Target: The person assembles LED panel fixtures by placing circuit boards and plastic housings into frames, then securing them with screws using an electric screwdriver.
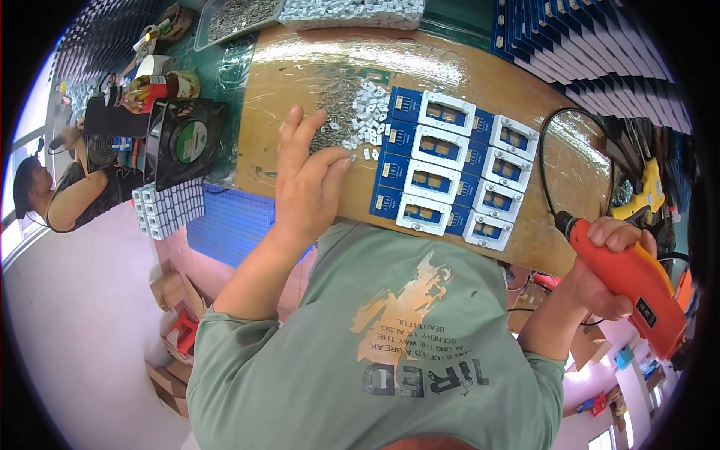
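My left hand (307,180) is over the wooden work board, its thumb and index fingertips pinched together and the other fingers raised. What lies in the pinch, if anything, is too small to make out. Just beyond are a pile of small metal screws (336,101) and a heap of small white plastic pieces (369,105). My right hand (600,274) grips a red electric screwdriver (630,281), held off the board's right edge with its black tip toward the board. Between the hands, white rectangular frames (433,180) lie in two columns on blue boxes (388,172).
Bins of screws (241,19) and white parts (352,11) stand at the far edge. A black fan (187,142) and a blue crate (231,225) are leftward. At right lie a yellow glue gun (645,191) and a black cable (546,157). Another person (71,187) sits far left.
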### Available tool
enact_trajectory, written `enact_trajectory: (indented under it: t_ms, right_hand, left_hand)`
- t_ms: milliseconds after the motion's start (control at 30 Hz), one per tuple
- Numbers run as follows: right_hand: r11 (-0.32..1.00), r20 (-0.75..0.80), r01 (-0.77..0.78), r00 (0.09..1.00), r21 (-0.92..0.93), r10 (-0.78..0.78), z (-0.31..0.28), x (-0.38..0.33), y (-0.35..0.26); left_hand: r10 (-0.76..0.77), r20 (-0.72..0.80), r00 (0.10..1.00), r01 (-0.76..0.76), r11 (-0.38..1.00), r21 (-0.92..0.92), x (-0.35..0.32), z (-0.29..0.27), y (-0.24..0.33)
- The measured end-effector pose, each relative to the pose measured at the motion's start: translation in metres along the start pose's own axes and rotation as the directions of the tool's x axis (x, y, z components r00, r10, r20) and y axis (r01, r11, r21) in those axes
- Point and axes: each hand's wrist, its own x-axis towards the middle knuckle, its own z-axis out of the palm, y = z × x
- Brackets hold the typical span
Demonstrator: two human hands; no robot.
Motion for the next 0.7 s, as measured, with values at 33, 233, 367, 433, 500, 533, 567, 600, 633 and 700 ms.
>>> enact_trajectory:
  t_ms: [33, 233, 367, 433, 500, 533, 567, 600, 633, 700]
  right_hand:
    - [1.0, -0.003, -0.001, 1.0, 0.006, 0.001, 0.0, 0.0, 0.0]
    - [1.0, -0.002, 0.008, 1.0, 0.009, -0.008, 0.003, -0.001, -0.002]
    - [1.0, -0.036, 0.002, 0.999, 0.025, -0.001, 0.011, -0.002, 0.001]
    - [1.0, -0.02, 0.003, 1.0, 0.03, -0.002, 0.011, -0.002, 0.003]
    - [0.999, -0.033, 0.008, 0.999, 0.037, -0.007, 0.006, -0.004, 0.001]
    - [0.999, -0.047, 0.016, 0.999, 0.033, -0.014, 0.003, -0.004, 0.0]
    - [0.999, -0.047, 0.014, 0.999, 0.046, -0.012, 0.001, -0.004, -0.001]
    - [0.999, -0.036, 0.005, 0.999, 0.043, -0.004, -0.002, -0.005, -0.002]
    - [0.999, -0.024, -0.003, 1.0, 0.033, 0.004, -0.004, -0.004, -0.003]
    - [0.999, -0.027, -0.005, 1.0, 0.043, 0.006, -0.004, -0.004, -0.002]
  left_hand:
    - [0.0, 0.002, 1.0, 0.0, 1.0, 0.009, 0.0, 0.001, 0.0]
    - [0.089, -0.003, 0.996, -0.087, 0.988, 0.129, 0.0, 0.004, 0.002]
    - [0.161, -0.016, 0.987, -0.156, 0.973, 0.168, -0.007, 0.003, -0.003]
    - [0.125, -0.028, 0.992, -0.12, 0.984, 0.131, -0.005, 0.002, -0.002]
    - [0.081, -0.034, 0.996, -0.077, 0.991, 0.111, -0.003, 0.001, -0.002]
    - [0.102, -0.04, 0.994, -0.098, 0.99, 0.104, 0.0, 0.004, -0.001]
    - [0.124, -0.046, 0.991, -0.119, 0.988, 0.098, 0.002, 0.005, -0.001]
    - [0.135, -0.051, 0.99, -0.13, 0.987, 0.093, 0.001, 0.004, -0.003]
    - [0.131, -0.051, 0.99, -0.126, 0.987, 0.098, 0.001, 0.005, -0.003]
    - [0.145, -0.071, 0.987, -0.139, 0.987, 0.08, 0.0, 0.006, -0.004]
